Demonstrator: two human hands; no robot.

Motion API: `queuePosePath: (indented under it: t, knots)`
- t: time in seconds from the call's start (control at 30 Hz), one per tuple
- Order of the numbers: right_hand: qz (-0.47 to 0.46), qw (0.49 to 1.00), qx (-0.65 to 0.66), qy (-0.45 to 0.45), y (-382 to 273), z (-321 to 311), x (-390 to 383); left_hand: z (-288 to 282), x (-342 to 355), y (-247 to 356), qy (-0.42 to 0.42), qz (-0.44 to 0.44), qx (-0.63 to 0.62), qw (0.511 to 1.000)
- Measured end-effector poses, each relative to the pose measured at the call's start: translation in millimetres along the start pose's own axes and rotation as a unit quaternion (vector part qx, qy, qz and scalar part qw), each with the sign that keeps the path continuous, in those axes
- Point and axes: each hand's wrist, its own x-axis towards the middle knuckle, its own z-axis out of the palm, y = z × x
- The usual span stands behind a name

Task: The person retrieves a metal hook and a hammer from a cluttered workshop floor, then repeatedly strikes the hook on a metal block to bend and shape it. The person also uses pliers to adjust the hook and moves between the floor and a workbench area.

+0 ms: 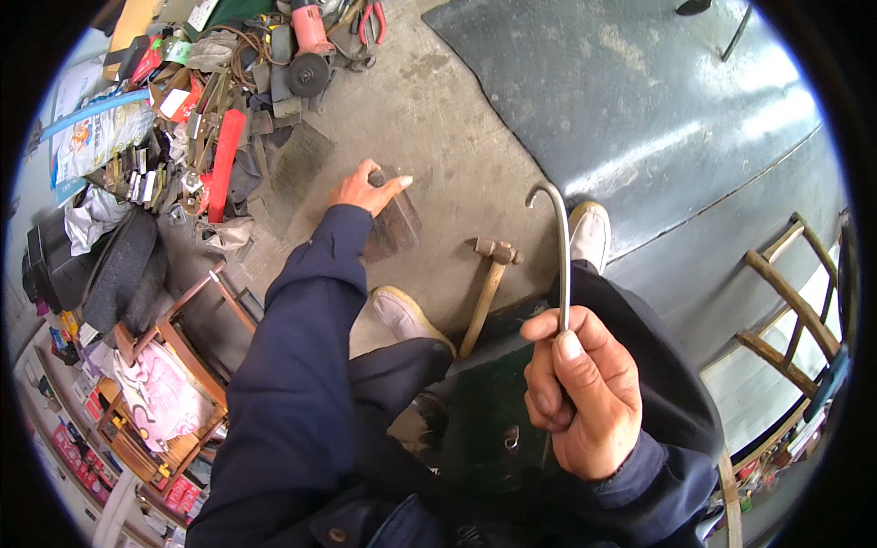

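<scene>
My right hand (585,393) is closed around the lower end of a bent metal rod (563,247). The rod stands up from my fingers, and its top curls over to the left in a hook. Farther left, my left hand (370,190) reaches down to a dark, rusty metal block (395,228) on the concrete floor. Its thumb and fingers grip the far end of the block, partly covering it. Between my two hands lies a hammer (493,274) with a wooden handle, its head pointing away from me.
A red angle grinder (311,50) and red-handled pliers (372,20) lie at the far left beside piled metal scraps. Dark sheeting (630,100) covers the far right floor. A wooden chair (187,365) stands left, another wooden frame (790,301) right. My shoes flank the hammer.
</scene>
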Motion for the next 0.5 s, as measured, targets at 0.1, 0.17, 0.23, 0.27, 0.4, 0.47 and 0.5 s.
queuePosePath:
  t: [0.1, 0.17, 0.23, 0.27, 0.4, 0.47, 0.5]
  knots:
    - [0.008, 1.0, -0.004, 0.0, -2, -1, -3, 9, 1, -12, 0.039, -0.005, -0.029, 0.999]
    - [0.008, 1.0, 0.009, 0.008, -3, -2, -5, 11, -2, -40, 0.086, 0.031, -0.088, 0.992]
    - [0.018, 1.0, 0.002, 0.012, -4, -4, -6, 7, -1, -79, 0.085, 0.075, -0.162, 0.98]
    - [0.02, 1.0, 0.006, 0.013, -4, -4, -6, 8, -2, -99, 0.087, 0.097, -0.197, 0.972]
    - [0.013, 0.999, -0.049, 0.015, 1, -5, -1, 22, 4, -157, 0.131, 0.053, -0.298, 0.944]
    - [0.026, 0.997, -0.071, 0.034, 3, -4, 3, 28, 6, -172, 0.133, 0.031, -0.37, 0.919]
    - [0.027, 0.996, -0.077, 0.043, 6, -3, 4, 28, 3, -179, 0.129, -0.008, -0.399, 0.908]
